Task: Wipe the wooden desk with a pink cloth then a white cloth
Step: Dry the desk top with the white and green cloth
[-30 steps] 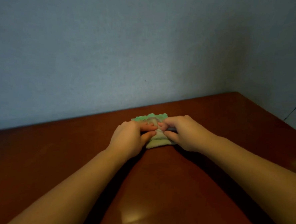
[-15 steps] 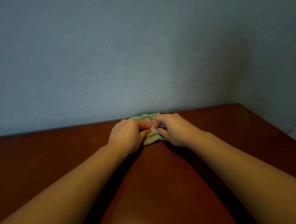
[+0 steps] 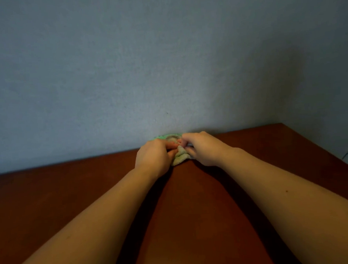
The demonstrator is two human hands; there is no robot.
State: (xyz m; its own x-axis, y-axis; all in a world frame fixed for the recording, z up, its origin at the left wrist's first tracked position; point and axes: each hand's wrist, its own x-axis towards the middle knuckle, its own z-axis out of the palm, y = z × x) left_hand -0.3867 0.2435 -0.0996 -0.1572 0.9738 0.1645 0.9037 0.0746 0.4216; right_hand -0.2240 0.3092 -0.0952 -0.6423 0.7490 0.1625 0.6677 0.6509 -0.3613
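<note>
Cloth (image 3: 179,157) sits bunched at the desk's (image 3: 194,212) far edge by the wall (image 3: 164,61), pale with a green trim; I see no pink from here. To wipe well, I judge I should flatten it first and press evenly. Both hands close on it: my left hand (image 3: 153,159) pinches its near fold, my right hand (image 3: 202,149) grips its other side, fingers curled tight.

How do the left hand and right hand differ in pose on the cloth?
The left hand sits nearer the camera, fist curled, its thumb pressed on the cloth; the right hand reaches further toward the wall, fingers more spread. The left hand covers the cloth's left side, the right hand its right side. Both grip the same bunched pale, green-edged cloth on the wooden desk, fingertips meeting.
</note>
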